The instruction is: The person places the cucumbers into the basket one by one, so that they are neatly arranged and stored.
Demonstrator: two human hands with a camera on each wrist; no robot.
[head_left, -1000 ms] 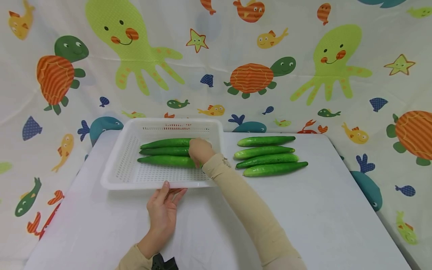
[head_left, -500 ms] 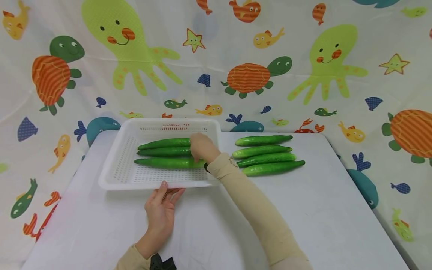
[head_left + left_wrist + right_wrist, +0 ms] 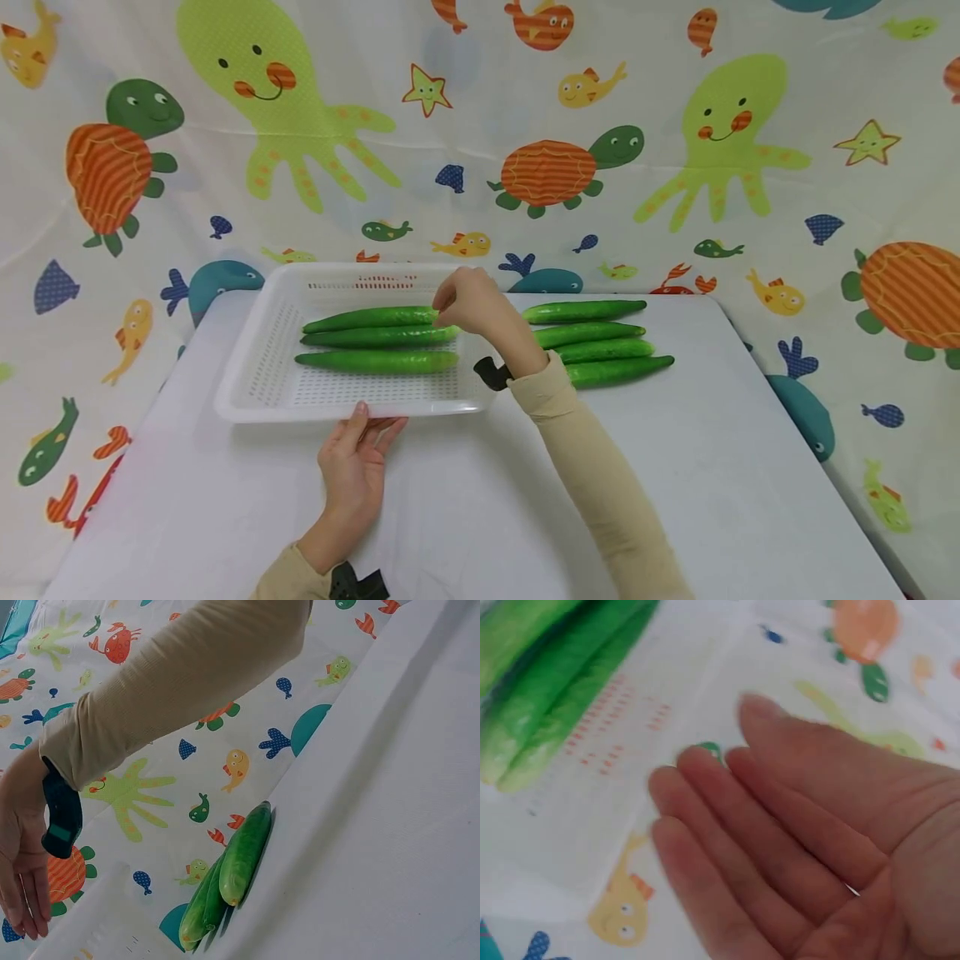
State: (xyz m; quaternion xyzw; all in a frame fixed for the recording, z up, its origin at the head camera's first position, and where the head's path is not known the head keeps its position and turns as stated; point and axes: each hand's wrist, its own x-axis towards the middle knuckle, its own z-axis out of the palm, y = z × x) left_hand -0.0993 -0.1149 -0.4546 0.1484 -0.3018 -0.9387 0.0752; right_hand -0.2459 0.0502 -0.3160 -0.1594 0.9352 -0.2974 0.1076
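The white basket (image 3: 281, 415) stands on the cloth-covered surface (image 3: 450, 508), with three cucumbers (image 3: 378, 337) lying side by side inside it. The back two lie close together; the front one lies slightly apart from them, nearer the basket's front rim.

The person's left hand (image 3: 352, 475) is at the middle of that front rim, its grip pinching the basket with the thumb on the rim and the fingers beneath. The right hand (image 3: 477, 304) is above the basket's right side, near the right ends of the cucumbers inside. Its grip holds nothing: the right wrist view shows the fingers loosely bent, the thumb spread away from them and the cucumbers clear of the fingertips.

To the right of the basket, four more cucumbers (image 3: 607, 351) lie in a row on the surface, the right wrist and its black device (image 3: 491, 373) partly covering their left ends. Behind the basket hangs a cloth (image 3: 495, 83) printed with sea animals.
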